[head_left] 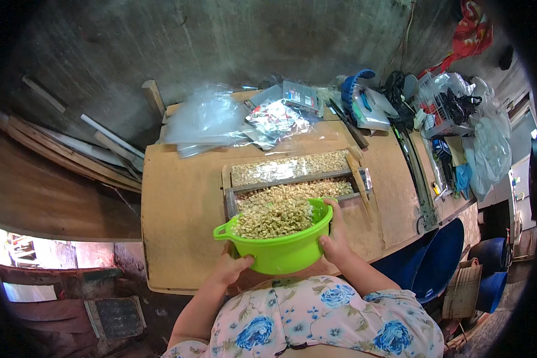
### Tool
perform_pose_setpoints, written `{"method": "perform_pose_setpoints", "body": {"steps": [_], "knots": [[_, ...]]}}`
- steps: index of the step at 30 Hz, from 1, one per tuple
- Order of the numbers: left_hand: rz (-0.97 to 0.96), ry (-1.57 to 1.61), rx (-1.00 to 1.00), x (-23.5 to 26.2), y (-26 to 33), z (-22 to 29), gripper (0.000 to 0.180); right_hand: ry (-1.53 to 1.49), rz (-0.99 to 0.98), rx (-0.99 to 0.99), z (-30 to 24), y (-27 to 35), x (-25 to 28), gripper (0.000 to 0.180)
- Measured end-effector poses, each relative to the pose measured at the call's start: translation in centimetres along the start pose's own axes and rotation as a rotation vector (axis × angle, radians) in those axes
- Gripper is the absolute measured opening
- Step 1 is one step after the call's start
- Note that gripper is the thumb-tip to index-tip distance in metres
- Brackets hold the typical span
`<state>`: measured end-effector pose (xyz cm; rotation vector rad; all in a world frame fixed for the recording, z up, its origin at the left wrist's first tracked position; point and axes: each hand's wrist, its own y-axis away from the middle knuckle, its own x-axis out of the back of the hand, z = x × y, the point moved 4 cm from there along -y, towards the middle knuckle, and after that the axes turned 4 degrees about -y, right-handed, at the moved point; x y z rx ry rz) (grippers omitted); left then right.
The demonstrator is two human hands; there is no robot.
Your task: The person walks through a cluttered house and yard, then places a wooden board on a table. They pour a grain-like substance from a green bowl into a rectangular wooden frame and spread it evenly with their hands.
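Note:
A lime-green plastic bowl (pixel 280 253) with a looped handle is held between my two hands at the table's near edge. My left hand (pixel 231 265) grips its left side below the handle, thumb on the outer wall. My right hand (pixel 335 241) is wrapped round the right side, fingers over the rim. Pale, lumpy pieces (pixel 274 218), like puffed grain, are heaped in the bowl. Just beyond it lies a wooden frame (pixel 230 206) with similar pieces inside; the bowl hides its near part. Behind that is a flat slab (pixel 289 167) of the same pieces, looking shiny.
A wooden stick (pixel 361 185) lies across the frame's right end. Clear plastic bags (pixel 203 122) and a knife-like tool (pixel 349 125) lie along the table's back. Blue tubs (pixel 429 262) stand below right. A basket (pixel 438 119) with plastic bags sits at the far right.

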<state>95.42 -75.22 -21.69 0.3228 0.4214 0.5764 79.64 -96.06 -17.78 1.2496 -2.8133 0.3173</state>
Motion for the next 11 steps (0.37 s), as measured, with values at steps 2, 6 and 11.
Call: {"method": "perform_pose_setpoints", "body": {"steps": [2, 6, 11], "knots": [[0.016, -0.009, 0.018, 0.1, 1.0, -0.3, 0.084, 0.024, 0.004, -0.014, 0.2, 0.9, -0.2, 0.099], [-0.062, -0.080, -0.035, 0.0, -0.9, 0.5, 0.081, 0.120, -0.005, -0.062, 1.0, 0.4, 0.0, 0.100], [-0.083, -0.134, 0.036, -0.7, -1.0, -0.3, 0.081, 0.102, -0.007, -0.100, 1.4, 1.1, 1.0, 0.102]]}}
